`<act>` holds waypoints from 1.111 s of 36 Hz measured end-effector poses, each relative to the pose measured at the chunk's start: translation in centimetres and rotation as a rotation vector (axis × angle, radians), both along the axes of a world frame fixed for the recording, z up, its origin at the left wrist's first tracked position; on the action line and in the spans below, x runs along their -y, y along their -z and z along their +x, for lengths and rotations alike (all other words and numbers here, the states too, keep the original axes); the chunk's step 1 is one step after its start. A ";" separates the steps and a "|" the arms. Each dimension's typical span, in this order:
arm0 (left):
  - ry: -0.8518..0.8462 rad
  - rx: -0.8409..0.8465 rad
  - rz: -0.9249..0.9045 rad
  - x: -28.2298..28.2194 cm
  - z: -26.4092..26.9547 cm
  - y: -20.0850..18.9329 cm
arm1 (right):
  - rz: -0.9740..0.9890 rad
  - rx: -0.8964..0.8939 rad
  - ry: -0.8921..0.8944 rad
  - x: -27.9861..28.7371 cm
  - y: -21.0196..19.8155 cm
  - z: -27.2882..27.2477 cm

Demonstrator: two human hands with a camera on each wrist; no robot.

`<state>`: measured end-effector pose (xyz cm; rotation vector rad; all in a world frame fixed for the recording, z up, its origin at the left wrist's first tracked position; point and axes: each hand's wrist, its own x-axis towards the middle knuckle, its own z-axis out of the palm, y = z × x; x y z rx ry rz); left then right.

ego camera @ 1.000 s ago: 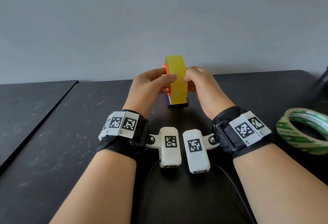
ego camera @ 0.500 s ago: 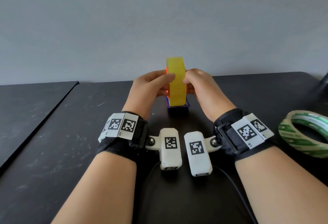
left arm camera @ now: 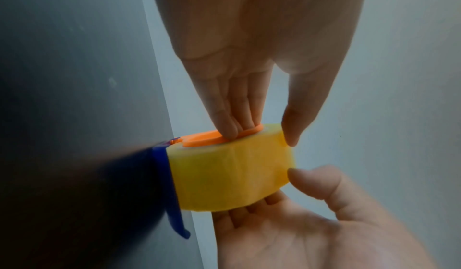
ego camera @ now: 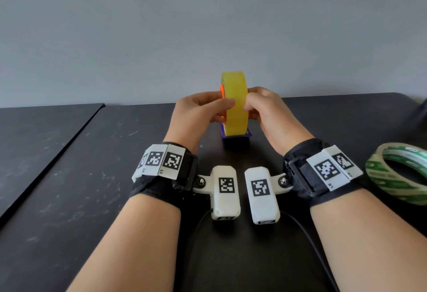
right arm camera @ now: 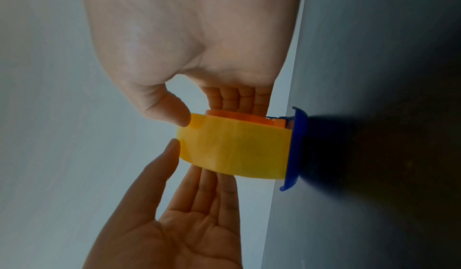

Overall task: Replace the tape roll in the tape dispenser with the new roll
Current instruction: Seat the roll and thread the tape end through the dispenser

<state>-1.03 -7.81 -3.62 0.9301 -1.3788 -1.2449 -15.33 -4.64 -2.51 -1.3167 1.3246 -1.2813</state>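
A yellow tape roll [ego camera: 234, 102] stands on edge in a small blue dispenser [ego camera: 235, 140] on the black table, with an orange hub [ego camera: 222, 93] in its centre. My left hand [ego camera: 225, 109] holds the roll from the left. In the left wrist view its fingers press on the hub [left arm camera: 204, 139] and its thumb lies on the roll's rim [left arm camera: 229, 174]. My right hand [ego camera: 250, 106] grips it from the right, thumb on the rim [right arm camera: 234, 151] and fingers against the hub's other end [right arm camera: 239, 118]. A green-and-white tape roll [ego camera: 388, 183] lies flat at the right.
The black table [ego camera: 92, 176] ends at a grey wall just behind the dispenser. A seam runs diagonally across the table on the left. A dark cable trails from the wrist cameras toward the near edge.
Both hands have kept their hold. The yellow roll has rocked slightly between them, and the orange hub shows on its left side again.
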 end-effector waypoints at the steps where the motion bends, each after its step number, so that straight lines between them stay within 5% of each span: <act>1: -0.012 -0.007 0.000 0.0 0.0 0.0 | 0.002 0.007 -0.009 0.0 0.0 0.0; 40: 0.052 0.087 -0.011 0.0 0.3 -0.3 | 0.019 -0.059 0.080 -0.2 -0.5 0.6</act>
